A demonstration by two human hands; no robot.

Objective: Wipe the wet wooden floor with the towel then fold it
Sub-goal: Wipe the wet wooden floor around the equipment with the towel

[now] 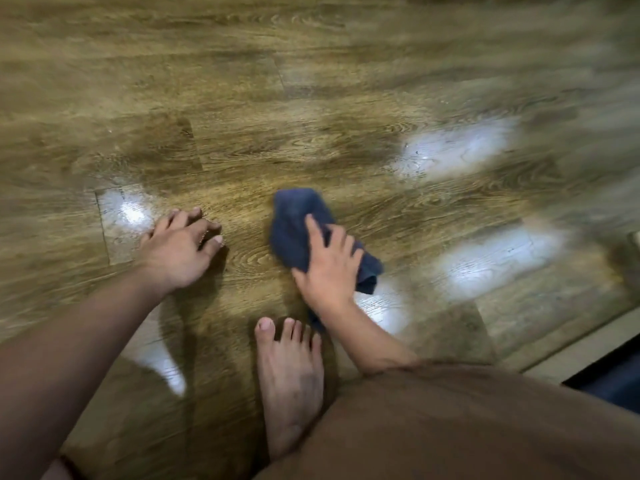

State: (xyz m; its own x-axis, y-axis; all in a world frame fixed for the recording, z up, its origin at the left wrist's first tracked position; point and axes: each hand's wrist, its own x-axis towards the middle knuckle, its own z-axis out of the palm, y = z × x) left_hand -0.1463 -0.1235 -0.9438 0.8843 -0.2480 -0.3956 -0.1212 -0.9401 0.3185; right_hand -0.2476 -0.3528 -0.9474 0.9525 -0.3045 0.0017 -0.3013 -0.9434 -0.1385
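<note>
Two hands, right hand (327,268) pressing spread fingers atop bunched blue towel (294,230), left hand (176,251) loose-fingered on wooden floor (311,98)

Bunched towel (294,230) middle hidden under right hand (329,268), floor (311,98) smeared by motion blur toward upper right, left hand (176,247) fingers blurred, foot (289,375) heel covered by brown garment (450,427), dark item (609,379) cut off at right edge, unidentifiable

A pale threshold strip (581,344) runs along the lower right, a dark blue surface (611,381) just beyond it.
</note>
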